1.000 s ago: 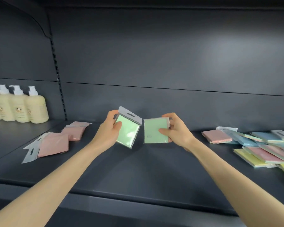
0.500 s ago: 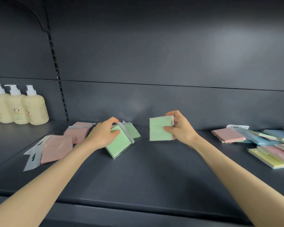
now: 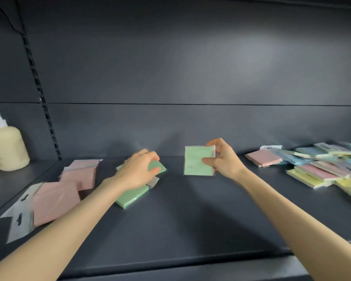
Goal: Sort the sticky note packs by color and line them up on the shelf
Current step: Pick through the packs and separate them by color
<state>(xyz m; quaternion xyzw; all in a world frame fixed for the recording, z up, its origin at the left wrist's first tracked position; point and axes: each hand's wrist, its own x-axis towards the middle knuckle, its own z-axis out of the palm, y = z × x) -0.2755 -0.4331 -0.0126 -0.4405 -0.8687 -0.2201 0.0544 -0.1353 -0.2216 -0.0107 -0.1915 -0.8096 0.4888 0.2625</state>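
Dark shelf (image 3: 190, 220); pink packs (image 3: 55, 199) left; green packs (image 3: 130, 197) centre; mixed-colour pile (image 3: 322, 171) right.

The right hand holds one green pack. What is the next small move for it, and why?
Probably carry the held green pack leftward and lay it beside the lying green packs that the left hand grips. The right hand pinches it upright above the shelf, apart from that green group; pink packs lie further left.

bare shelf (image 3: 190, 216) between green packs (image 3: 130, 196) and mixed pile (image 3: 320, 167), pink packs (image 3: 55, 199) left
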